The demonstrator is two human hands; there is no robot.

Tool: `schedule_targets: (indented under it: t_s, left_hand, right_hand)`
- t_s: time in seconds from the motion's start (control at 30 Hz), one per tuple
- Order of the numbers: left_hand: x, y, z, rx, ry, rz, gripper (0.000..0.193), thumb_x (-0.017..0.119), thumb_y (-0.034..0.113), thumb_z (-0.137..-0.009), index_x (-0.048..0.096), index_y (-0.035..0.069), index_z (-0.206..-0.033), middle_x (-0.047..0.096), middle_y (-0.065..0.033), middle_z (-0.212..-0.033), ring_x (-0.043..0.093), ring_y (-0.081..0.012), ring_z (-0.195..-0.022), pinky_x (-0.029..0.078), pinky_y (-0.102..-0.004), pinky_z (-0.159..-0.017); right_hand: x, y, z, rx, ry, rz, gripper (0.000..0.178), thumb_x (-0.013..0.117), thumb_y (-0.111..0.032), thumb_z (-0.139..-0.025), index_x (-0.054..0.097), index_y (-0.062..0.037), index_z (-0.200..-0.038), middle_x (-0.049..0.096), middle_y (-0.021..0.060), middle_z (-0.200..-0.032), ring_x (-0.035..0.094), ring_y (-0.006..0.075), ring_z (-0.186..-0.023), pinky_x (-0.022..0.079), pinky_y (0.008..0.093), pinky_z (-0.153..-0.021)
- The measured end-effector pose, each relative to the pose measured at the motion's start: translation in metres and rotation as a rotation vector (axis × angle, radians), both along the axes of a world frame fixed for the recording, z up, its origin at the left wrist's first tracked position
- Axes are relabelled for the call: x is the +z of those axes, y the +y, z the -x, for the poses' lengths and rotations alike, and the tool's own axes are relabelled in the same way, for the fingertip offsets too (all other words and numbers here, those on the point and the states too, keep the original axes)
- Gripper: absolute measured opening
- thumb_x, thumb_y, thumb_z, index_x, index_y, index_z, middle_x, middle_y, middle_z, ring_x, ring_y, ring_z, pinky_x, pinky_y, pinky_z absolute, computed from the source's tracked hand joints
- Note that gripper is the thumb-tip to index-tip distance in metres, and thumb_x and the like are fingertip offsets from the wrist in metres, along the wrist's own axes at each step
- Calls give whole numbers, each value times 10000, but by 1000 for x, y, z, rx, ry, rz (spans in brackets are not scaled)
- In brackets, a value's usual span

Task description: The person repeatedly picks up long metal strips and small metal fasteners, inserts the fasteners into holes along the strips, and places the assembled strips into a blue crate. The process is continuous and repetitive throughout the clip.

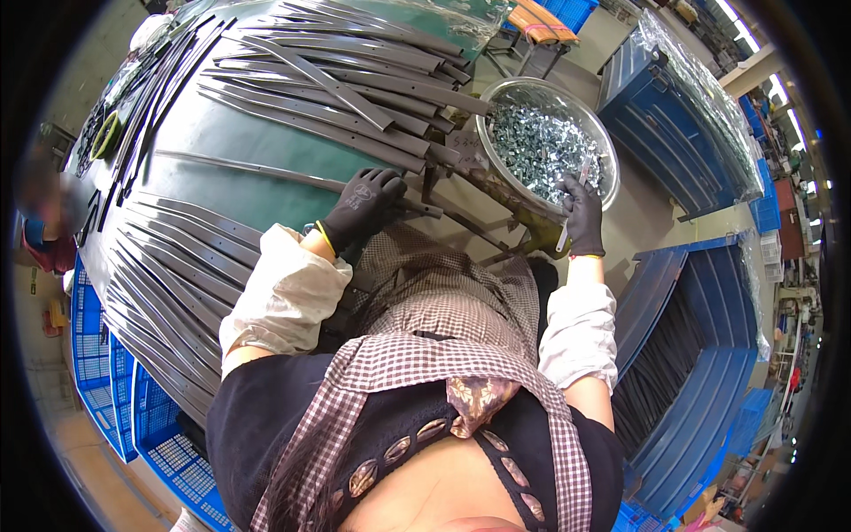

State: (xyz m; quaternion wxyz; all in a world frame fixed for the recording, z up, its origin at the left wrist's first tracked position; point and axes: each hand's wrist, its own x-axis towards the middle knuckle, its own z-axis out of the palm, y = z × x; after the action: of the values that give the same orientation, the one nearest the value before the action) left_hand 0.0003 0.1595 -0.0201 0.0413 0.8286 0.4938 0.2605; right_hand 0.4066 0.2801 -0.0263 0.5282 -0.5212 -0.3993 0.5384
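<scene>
My left hand (362, 204), in a dark glove, is closed around one end of a long dark grey metal strip (257, 168). This strip lies across the green tabletop (292, 142), and its end juts past the table's edge toward my lap. My right hand (581, 218), gloved too, is at the near right rim of a round metal basin (490, 152) full of small shiny metal clips (541, 133). Its fingers are closed on a thin, light-coloured flat bar (562, 236) that sticks out above and below the hand.
Many similar strips (355, 80) lie at the table's far side, and more strips (177, 266) at its near left. Blue metal bins (674, 124) stand to the right; the nearer bin (727, 390) holds dark strips. Blue plastic crates (160, 443) stand at lower left, near another person (53, 213).
</scene>
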Motion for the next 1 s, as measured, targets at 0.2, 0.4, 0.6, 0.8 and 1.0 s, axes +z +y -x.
schedule_targets:
  t_s: [0.2, 0.4, 0.6, 0.8, 1.0]
  left_hand:
    - [-6, -2, -6, -36, -60, 6, 166, 734, 137, -773, 614, 84, -876, 702, -72, -1043, 643, -310, -1016, 473, -443, -934]
    - [-4, -7, -5, -90, -70, 83, 179, 740, 128, -765, 638, 98, -909, 713, -67, -1100, 639, -304, -1065, 449, -433, -977]
    - [23, -31, -18, -79, -16, 38, 219, 747, 184, -803, 705, 122, -1009, 703, -73, -1091, 641, -297, -1052, 433, -428, -992]
    - [51, -94, -78, -132, -383, 358, 335, 774, 185, -836, 712, 87, -1150, 689, -151, -1050, 669, -319, -939, 529, -398, -806]
    - [56, -104, -86, -14, -324, 421, 322, 760, 151, -851, 708, 68, -1158, 694, -128, -960, 691, -297, -808, 544, -373, -710]
  right_hand:
    - [-1, -17, 0, 64, 93, 8, 151, 662, -157, -935, 717, -81, -1054, 687, 20, -821, 373, 11, -464, 266, 171, -422]
    - [18, -83, 54, 397, 128, -96, 196, 606, -250, -1004, 722, -100, -1051, 707, -14, -871, 416, -9, -519, 301, 165, -451]
    - [28, -144, 94, 675, 144, -55, 166, 621, -123, -974, 723, -32, -1068, 708, -18, -901, 434, -8, -601, 349, 164, -555]
    - [13, -161, 108, 902, 248, -90, 183, 653, 8, -936, 699, 25, -1112, 701, 7, -967, 584, 35, -838, 471, 198, -737]
    - [5, -166, 106, 793, 127, -129, 207, 684, -32, -922, 695, 0, -1126, 701, 24, -882, 635, 80, -822, 528, 232, -759]
